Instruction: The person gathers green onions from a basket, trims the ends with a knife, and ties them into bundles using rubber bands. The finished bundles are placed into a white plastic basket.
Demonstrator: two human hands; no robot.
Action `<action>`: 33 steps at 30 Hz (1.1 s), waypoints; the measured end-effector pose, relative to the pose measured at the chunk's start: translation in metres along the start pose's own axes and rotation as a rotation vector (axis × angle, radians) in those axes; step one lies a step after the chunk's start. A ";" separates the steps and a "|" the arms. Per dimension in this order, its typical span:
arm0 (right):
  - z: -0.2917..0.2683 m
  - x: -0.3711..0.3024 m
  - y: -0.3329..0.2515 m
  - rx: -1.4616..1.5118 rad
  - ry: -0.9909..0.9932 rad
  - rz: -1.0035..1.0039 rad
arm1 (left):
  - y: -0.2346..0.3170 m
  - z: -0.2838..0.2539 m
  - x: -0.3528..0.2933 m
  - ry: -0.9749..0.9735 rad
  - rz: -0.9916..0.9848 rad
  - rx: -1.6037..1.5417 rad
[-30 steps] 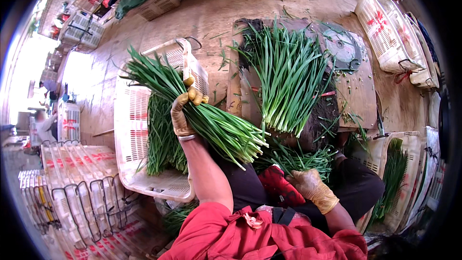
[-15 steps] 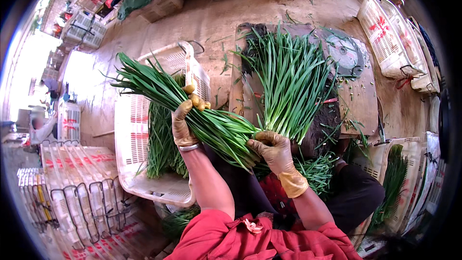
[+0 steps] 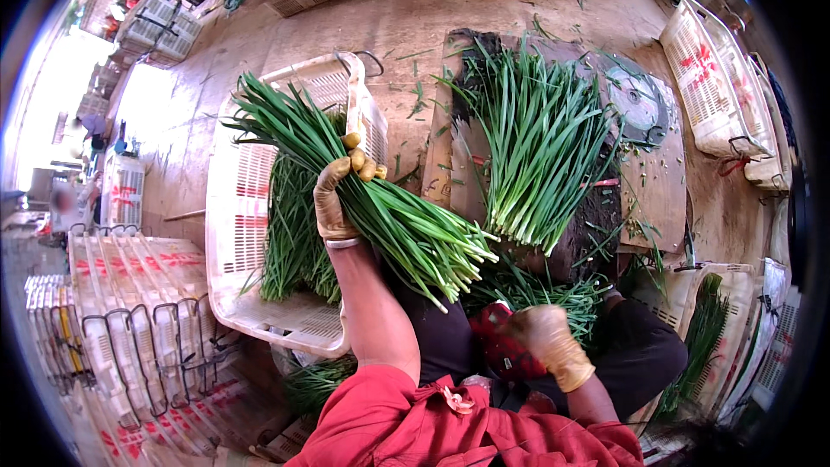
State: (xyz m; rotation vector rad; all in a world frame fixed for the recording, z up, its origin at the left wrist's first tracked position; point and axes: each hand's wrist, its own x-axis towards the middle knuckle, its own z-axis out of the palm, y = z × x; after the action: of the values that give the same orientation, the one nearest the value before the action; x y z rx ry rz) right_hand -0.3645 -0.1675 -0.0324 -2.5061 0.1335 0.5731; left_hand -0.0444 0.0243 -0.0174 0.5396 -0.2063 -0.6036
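Note:
My left hand [image 3: 346, 190], in a tan glove, is closed around a thick bunch of garlic chives [image 3: 415, 238]. Their green tips point up and left, and the pale cut ends fan out toward my lap. Down by a dark red patterned cloth [image 3: 510, 359] is my gloved right hand [image 3: 549, 342], its fingers smeared by motion. A second, larger pile of garlic chives [image 3: 540, 138] lies on the dark wooden board [image 3: 596, 246] in front of me, pale ends toward me. Loose green leaves [image 3: 562, 303] are heaped between the board and my right leg.
To my left stands a white plastic crate [image 3: 229, 268] with more chives inside. Wire-handled crates [image 3: 138, 268] are stacked farther left. A round, pale disc [image 3: 635, 99] lies on the board's right part. More white crates [image 3: 718, 78] line the right side, with scraps scattered over the floor.
My right hand has left the bunch's cut ends and moved down and right toward my lap. My left hand keeps hold of the bunch. The whole view has shifted slightly.

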 end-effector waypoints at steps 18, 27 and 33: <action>-0.049 0.089 -0.037 -0.226 0.746 -0.649 | -0.009 -0.011 0.008 0.016 -0.099 -0.092; -0.003 0.016 0.035 -0.238 -0.286 0.111 | -0.004 0.003 0.004 0.190 -0.031 0.054; -0.082 0.042 -0.041 0.292 0.645 -0.334 | -0.010 0.028 0.008 0.283 0.048 0.273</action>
State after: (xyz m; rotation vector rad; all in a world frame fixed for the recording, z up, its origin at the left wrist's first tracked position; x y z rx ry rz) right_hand -0.2868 -0.1764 0.0320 -2.2639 0.0311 -0.3751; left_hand -0.0522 0.0008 0.0006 0.8740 -0.0330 -0.4482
